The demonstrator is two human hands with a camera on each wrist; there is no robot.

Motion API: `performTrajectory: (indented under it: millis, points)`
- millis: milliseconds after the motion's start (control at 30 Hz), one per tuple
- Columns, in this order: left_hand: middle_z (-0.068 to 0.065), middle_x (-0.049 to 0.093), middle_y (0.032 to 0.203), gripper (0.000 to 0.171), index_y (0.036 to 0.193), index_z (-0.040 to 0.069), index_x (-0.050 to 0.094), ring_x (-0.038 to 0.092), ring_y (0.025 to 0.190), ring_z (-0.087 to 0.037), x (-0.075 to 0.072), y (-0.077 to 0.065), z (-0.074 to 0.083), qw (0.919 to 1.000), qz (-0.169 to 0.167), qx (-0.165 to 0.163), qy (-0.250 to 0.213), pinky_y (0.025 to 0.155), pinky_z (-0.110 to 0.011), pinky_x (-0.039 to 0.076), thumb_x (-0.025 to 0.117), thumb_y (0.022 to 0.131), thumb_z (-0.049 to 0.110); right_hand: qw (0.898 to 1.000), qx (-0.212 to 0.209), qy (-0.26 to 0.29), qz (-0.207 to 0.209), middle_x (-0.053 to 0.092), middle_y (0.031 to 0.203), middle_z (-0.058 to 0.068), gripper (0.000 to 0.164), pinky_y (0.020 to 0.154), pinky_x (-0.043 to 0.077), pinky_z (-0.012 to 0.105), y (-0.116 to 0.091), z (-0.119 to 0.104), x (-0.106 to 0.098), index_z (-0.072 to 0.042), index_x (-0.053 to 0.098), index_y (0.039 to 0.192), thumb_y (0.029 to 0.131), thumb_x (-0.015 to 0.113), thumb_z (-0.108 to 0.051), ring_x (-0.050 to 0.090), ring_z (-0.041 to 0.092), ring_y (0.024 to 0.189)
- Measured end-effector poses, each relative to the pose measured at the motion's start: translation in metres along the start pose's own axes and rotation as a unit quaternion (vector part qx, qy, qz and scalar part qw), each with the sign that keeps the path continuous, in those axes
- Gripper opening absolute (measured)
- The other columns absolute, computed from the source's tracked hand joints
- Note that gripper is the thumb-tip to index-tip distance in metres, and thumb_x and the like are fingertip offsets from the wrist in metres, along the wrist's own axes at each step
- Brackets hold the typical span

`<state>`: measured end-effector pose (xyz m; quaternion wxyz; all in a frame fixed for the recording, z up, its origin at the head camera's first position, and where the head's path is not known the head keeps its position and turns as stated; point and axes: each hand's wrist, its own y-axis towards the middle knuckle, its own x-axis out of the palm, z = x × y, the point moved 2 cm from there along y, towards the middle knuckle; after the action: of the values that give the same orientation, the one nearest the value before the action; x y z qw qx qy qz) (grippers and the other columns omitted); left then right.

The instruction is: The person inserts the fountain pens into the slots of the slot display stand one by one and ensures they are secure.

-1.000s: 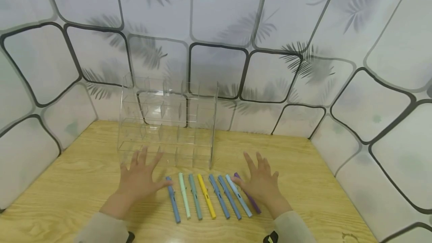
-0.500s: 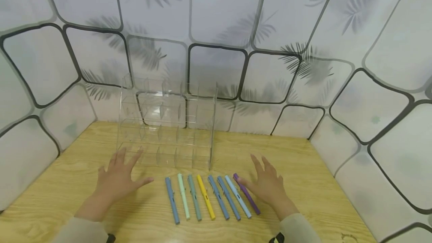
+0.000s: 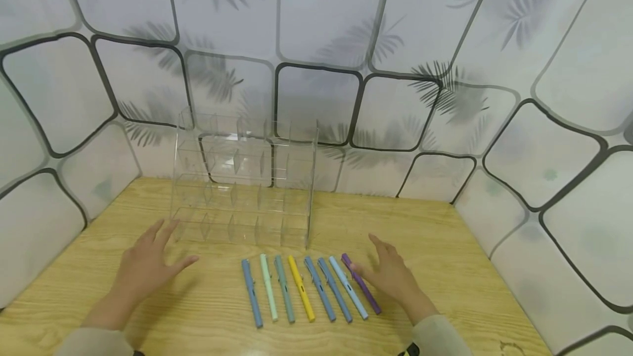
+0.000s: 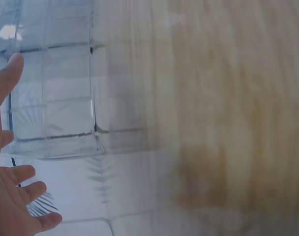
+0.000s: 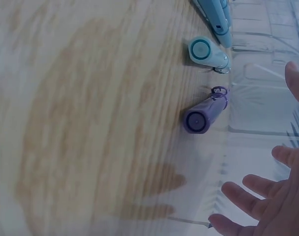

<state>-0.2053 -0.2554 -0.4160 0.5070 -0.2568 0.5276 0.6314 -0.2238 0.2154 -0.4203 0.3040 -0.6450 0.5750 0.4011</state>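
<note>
Several capped pens lie side by side in a row on the table. From the left come a blue pen (image 3: pixel 252 293), a mint pen (image 3: pixel 269 288), a teal pen (image 3: pixel 285 289) and a yellow pen (image 3: pixel 301 289). Two more blue pens (image 3: pixel 320 289), a light blue pen (image 3: pixel 348 288) and a purple pen (image 3: pixel 365 290) follow. My left hand (image 3: pixel 143 266), fingers spread, holds nothing and is left of the row, near the clear rack's front corner. Beside the purple pen, my right hand (image 3: pixel 394 274) has its thumb overlapping that pen's upper end in the head view; its fingers are extended.
A clear acrylic rack (image 3: pixel 310 196) with stepped rows of small compartments stands behind the pens, left of centre. Patterned wall covering (image 3: pixel 316 26) encloses the wooden table (image 3: pixel 420 224) at the back and both sides.
My left hand has moved left, away from the blue pen and the front of the rack. My right hand has shifted slightly right and toward me. The pens stay in place.
</note>
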Motion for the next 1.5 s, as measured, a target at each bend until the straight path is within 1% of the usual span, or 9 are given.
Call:
performTrajectory:
  millis: [233, 433, 600, 867, 1167, 1267, 1333, 1400, 1500]
  points:
    - [-0.038, 0.029, 0.139, 0.092, 0.148, -0.001, 0.024, 0.030, 0.120, -0.060, 0.001, 0.001, -0.013, 0.9972, -0.010, -0.017, -0.073, 0.085, -0.081, 0.027, 0.070, 0.084, 0.047, 0.998, -0.015, 0.052, -0.013, 0.037, 0.136, 0.034, 0.088, 0.092, 0.040, 0.067, -0.002, 0.002, 0.002, 0.000, 0.029, 0.147, 0.085, 0.068, -0.049, 0.044, 0.053, 0.117]
    - [-0.040, 0.026, 0.140, 0.090, 0.146, -0.009, 0.020, 0.026, 0.123, -0.060, 0.002, 0.006, -0.017, 0.9863, -0.019, -0.040, -0.159, 0.095, -0.074, 0.025, 0.070, 0.087, 0.038, 0.996, -0.021, 0.078, -0.023, 0.046, 0.130, 0.031, 0.084, 0.089, 0.047, 0.061, 0.000, 0.006, 0.007, 0.002, 0.035, 0.143, 0.083, 0.074, -0.041, 0.053, 0.046, 0.109]
    - [-0.041, 0.027, 0.138, 0.090, 0.146, -0.011, 0.017, 0.031, 0.121, -0.059, 0.002, 0.010, -0.017, 0.9802, -0.044, -0.072, -0.179, 0.091, -0.075, 0.029, 0.067, 0.089, 0.039, 0.993, 0.003, 0.112, -0.034, 0.051, 0.126, 0.026, 0.081, 0.078, 0.055, 0.050, 0.001, 0.007, 0.008, 0.000, 0.039, 0.141, 0.080, 0.078, -0.035, 0.060, 0.036, 0.098]
    - [-0.036, 0.029, 0.142, 0.089, 0.149, -0.005, 0.011, 0.034, 0.124, -0.054, 0.004, 0.020, -0.019, 0.9643, -0.068, -0.123, -0.225, 0.092, -0.072, 0.034, 0.061, 0.092, 0.042, 0.986, 0.003, 0.157, -0.057, 0.055, 0.121, 0.024, 0.075, 0.076, 0.057, 0.047, 0.002, 0.008, 0.006, 0.000, 0.043, 0.137, 0.077, 0.081, -0.025, 0.062, 0.036, 0.098]
    - [-0.036, 0.036, 0.137, 0.082, 0.146, -0.009, 0.019, 0.039, 0.122, -0.051, 0.005, 0.028, -0.022, 0.9482, -0.051, -0.157, -0.271, 0.090, -0.059, 0.046, 0.061, 0.094, 0.038, 0.976, 0.009, 0.194, -0.097, 0.057, 0.118, 0.019, 0.071, 0.069, 0.058, 0.039, 0.009, 0.015, 0.010, -0.001, 0.045, 0.136, 0.079, 0.080, -0.022, 0.061, 0.034, 0.098]
    - [-0.035, 0.041, 0.134, 0.077, 0.144, -0.009, 0.026, 0.044, 0.120, -0.048, 0.004, 0.031, -0.023, 0.9452, -0.039, -0.164, -0.280, 0.087, -0.038, 0.053, 0.060, 0.094, 0.037, 0.973, 0.015, 0.204, -0.106, 0.057, 0.116, 0.017, 0.069, 0.067, 0.058, 0.038, 0.011, 0.016, 0.011, -0.001, 0.046, 0.136, 0.079, 0.080, -0.021, 0.061, 0.033, 0.097]
    - [-0.034, 0.044, 0.132, 0.072, 0.142, -0.009, 0.031, 0.051, 0.115, -0.040, 0.004, 0.034, -0.025, 0.9422, -0.029, -0.170, -0.287, 0.079, -0.020, 0.052, 0.060, 0.095, 0.036, 0.972, 0.020, 0.207, -0.110, 0.057, 0.115, 0.016, 0.067, 0.068, 0.058, 0.038, 0.013, 0.017, 0.012, -0.001, 0.047, 0.135, 0.079, 0.080, -0.021, 0.061, 0.032, 0.096]
    - [-0.032, 0.047, 0.130, 0.068, 0.140, -0.009, 0.036, 0.058, 0.104, -0.020, 0.004, 0.036, -0.027, 0.9392, -0.017, -0.178, -0.293, 0.071, -0.007, 0.045, 0.060, 0.094, 0.036, 0.971, 0.030, 0.210, -0.110, 0.058, 0.114, 0.014, 0.064, 0.069, 0.058, 0.039, 0.015, 0.017, 0.013, -0.002, 0.050, 0.133, 0.079, 0.080, -0.021, 0.061, 0.030, 0.096]
    - [-0.029, 0.051, 0.128, 0.064, 0.135, -0.008, 0.044, 0.050, 0.088, 0.008, 0.005, 0.040, -0.031, 0.9347, -0.002, -0.190, -0.300, 0.068, -0.003, 0.042, 0.060, 0.094, 0.039, 0.971, 0.033, 0.208, -0.111, 0.059, 0.111, 0.013, 0.060, 0.069, 0.058, 0.038, 0.017, 0.017, 0.014, -0.002, 0.053, 0.130, 0.079, 0.080, -0.021, 0.060, 0.027, 0.094]
